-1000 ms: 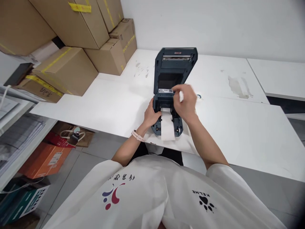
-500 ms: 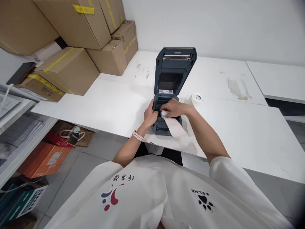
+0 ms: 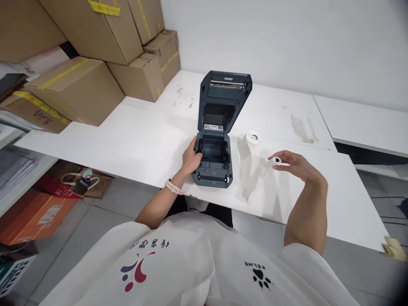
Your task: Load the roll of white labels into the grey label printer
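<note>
A dark grey label printer stands on the table with its lid raised and its roll bay bare. My left hand is closed on the printer's left side, thumb over the inner edge. To the right of the printer, my right hand pinches a small white paper roll with a dark hole in its end. A pale paper strip curves across the table between the printer and this hand. At its far end lies a second white roll with a blue core. Whether the strip joins both rolls is hard to see.
Cardboard boxes with yellow tape are stacked at the back left. The white table runs along a white wall. Below its left end are an orange box and a paper bag. A lower shelf adjoins at right.
My right hand has lifted the small paper roll out of the printer bay and carried it to the right. My left hand stays on the printer. The view has shifted slightly right.
</note>
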A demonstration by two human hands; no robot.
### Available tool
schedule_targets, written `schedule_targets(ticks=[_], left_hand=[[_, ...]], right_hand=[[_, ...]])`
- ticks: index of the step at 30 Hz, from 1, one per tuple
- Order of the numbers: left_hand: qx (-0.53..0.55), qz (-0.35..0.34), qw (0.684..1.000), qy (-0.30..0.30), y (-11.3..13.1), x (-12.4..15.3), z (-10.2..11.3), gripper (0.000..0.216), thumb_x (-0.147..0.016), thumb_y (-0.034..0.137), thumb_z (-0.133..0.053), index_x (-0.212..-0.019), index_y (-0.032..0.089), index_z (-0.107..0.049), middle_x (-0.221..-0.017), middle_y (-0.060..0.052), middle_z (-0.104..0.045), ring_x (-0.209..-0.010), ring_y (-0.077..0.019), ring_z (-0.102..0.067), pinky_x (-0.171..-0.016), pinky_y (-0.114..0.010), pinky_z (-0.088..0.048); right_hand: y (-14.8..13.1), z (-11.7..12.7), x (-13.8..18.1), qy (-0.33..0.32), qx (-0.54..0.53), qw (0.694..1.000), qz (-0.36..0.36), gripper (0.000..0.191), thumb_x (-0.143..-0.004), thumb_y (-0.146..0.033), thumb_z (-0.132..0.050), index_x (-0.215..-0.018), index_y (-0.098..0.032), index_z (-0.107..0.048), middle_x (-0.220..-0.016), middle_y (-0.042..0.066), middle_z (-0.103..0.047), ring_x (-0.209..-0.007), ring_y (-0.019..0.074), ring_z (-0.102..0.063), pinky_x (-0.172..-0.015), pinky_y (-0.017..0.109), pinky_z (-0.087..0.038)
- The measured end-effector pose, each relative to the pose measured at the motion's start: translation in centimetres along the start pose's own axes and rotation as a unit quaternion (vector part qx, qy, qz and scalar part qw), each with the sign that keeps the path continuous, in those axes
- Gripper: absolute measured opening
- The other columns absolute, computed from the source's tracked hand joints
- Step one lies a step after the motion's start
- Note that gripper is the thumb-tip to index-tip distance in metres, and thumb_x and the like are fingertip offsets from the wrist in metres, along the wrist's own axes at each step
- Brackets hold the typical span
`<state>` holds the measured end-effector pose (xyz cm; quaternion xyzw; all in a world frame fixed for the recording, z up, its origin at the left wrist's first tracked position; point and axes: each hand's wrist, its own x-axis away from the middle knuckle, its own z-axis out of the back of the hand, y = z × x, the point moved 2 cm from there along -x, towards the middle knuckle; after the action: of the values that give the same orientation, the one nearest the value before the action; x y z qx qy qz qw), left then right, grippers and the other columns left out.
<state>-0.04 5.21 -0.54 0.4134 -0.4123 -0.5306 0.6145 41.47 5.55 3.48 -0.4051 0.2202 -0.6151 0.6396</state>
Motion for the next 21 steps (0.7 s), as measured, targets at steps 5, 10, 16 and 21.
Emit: schedule_targets(ticks=[5,10,16,21], left_hand=[[0.024,-0.022,0.999,0.010,0.0,0.1,-0.1,0.088,-0.073,0.016,-0.059,-0.159,0.026,-0.042,-0.155,-0.008,-0.058,-0.145,-0.0347,-0.052,-0.125,-0.054,-0.038],[0.028,-0.020,0.999,0.015,-0.1,0.1,-0.2,0.090,-0.072,0.013,-0.058,-0.159,0.025,-0.042,-0.158,-0.007,-0.055,-0.146,-0.0336,-0.051,-0.126,-0.054,-0.036],[0.039,-0.024,0.999,0.014,-1.0,-0.6,-0.4,0.094,-0.069,0.011,-0.057,-0.160,0.023,-0.040,-0.163,-0.007,-0.050,-0.152,-0.0323,-0.045,-0.128,-0.051,-0.034],[0.038,-0.024,0.999,0.011,-1.1,-0.8,-0.5,0.095,-0.069,0.010,-0.056,-0.161,0.022,-0.038,-0.164,-0.006,-0.049,-0.153,-0.0307,-0.044,-0.129,-0.050,-0.033]], right_hand=[[1.1,-2.8,-3.3,-0.001,-0.064,0.998,0.005,0.044,-0.062,-0.046,-0.088,-0.098,-0.026,-0.070,-0.119,0.012,-0.077,-0.117,0.0324,-0.069,-0.101,0.051,-0.055],[0.9,-2.2,-3.7,0.018,-0.133,0.988,0.072,0.054,-0.070,-0.041,-0.085,-0.120,-0.031,-0.068,-0.145,0.009,-0.066,-0.136,0.0303,-0.061,-0.119,0.053,-0.043],[-1.1,-2.3,-8.4,0.007,-0.092,0.994,0.064,0.090,-0.060,-0.036,-0.090,-0.143,-0.030,-0.054,-0.157,0.012,-0.055,-0.145,0.0327,-0.052,-0.121,0.053,-0.041],[-3.8,-4.8,-11.9,0.030,-0.054,0.997,0.035,0.083,-0.055,-0.042,-0.089,-0.130,-0.016,-0.063,-0.126,0.015,-0.072,-0.112,0.0334,-0.069,-0.097,0.048,-0.057]])
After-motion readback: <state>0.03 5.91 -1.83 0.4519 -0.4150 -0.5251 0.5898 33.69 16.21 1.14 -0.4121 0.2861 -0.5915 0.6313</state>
